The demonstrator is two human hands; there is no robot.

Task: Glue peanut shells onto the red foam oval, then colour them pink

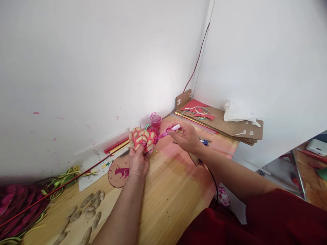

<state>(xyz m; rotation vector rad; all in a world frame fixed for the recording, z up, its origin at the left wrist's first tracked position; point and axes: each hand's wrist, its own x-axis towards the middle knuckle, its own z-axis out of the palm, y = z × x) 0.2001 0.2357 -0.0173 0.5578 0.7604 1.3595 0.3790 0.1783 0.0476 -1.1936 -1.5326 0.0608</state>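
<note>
In my left hand (140, 160) is a red cut-out (149, 142) covered with peanuts in their shells, held up above the table with the thumb on its face. Its right edge is coated in dark pink paint. My right hand (186, 136) is closed around a paintbrush (175, 128) with a whitish, pink-stained handle. The pink brush end is at the painted right edge of the cut-out; whether it touches is hard to tell. Just behind the cut-out stands a clear plastic cup (155, 121) of pink paint. A green loop (146, 127) shows at the cut-out's top.
Several loose peanuts (90, 208) lie at the front left of the wooden table (163, 200). A paint-smeared brown disc (114, 175) lies below my left hand. Cardboard (217, 124) with red scraps, cords and white tissue (236, 112) is at the back right. Walls enclose the corner.
</note>
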